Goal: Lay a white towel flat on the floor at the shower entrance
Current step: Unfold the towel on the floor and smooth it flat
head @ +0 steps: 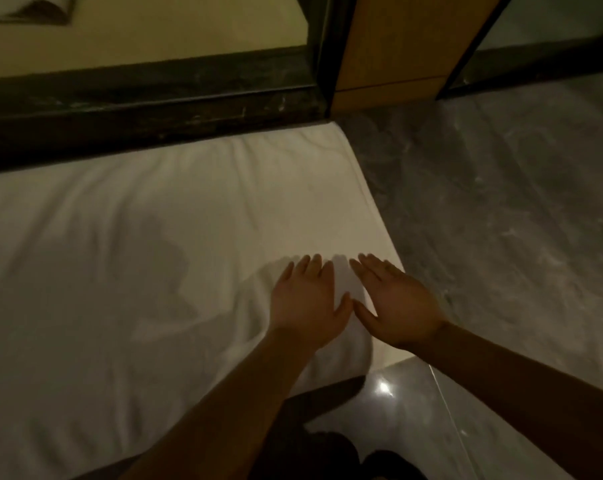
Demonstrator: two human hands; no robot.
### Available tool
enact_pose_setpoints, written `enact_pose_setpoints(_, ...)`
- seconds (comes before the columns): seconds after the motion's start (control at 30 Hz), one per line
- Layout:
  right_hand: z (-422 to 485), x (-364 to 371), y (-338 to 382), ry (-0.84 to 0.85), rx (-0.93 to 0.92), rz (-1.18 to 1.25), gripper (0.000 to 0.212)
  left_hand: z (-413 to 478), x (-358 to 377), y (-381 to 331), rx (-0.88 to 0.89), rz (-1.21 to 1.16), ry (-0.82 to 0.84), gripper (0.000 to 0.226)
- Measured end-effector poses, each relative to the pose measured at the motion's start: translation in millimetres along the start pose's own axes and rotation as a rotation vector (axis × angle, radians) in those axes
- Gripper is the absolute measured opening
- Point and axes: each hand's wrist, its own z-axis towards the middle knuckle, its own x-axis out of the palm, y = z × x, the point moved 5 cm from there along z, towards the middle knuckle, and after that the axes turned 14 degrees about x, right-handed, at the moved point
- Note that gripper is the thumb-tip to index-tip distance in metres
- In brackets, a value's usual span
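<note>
Left hand (307, 303), right hand (397, 306): grip wide, palms flat on white towel (154, 237), spread beside dark threshold (147, 109).

The room is dim. A dark stone threshold (147, 98) crosses the upper frame. Beyond it lies a pale yellowish floor (175, 26). At the threshold's right end stands 1 wooden panel (404, 39) in a black frame. Right of the threshold spreads grey marbled floor (507, 202); nearer, a glossy tile (390, 403) carries 1 bright glint (383, 388).
</note>
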Motion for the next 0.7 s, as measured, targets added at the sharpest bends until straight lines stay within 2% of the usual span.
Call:
enact_pose_setpoints(0.13, -0.9, 10.5, 33.7, 0.085, -0.107, -0.047, 0.074, -33.9, 1.9, 25.2, -0.102, -0.023, -0.013, 0.067)
enact_pose_setpoints(0.43, 17.3, 32.8, 122.4, 0.138, -0.145, -0.011, 0.08, -92.3, 5.6, 93.8, -0.252, 0.029, -0.008, 0.069)
enact_pose_setpoints(0.57, 22.2, 43.1, 166.6, 0.158, -0.199, -0.009, 0.081, -119.3, -14.4, 127.8, -0.257, 0.078, -0.01, 0.069)
enact_pose_setpoints(0.7, 21.5, 49.0, 208.8, 0.149, -0.263, -0.02, 0.081, -150.2, -33.7, 158.5, -0.166, 0.183, 0.067, 0.069)
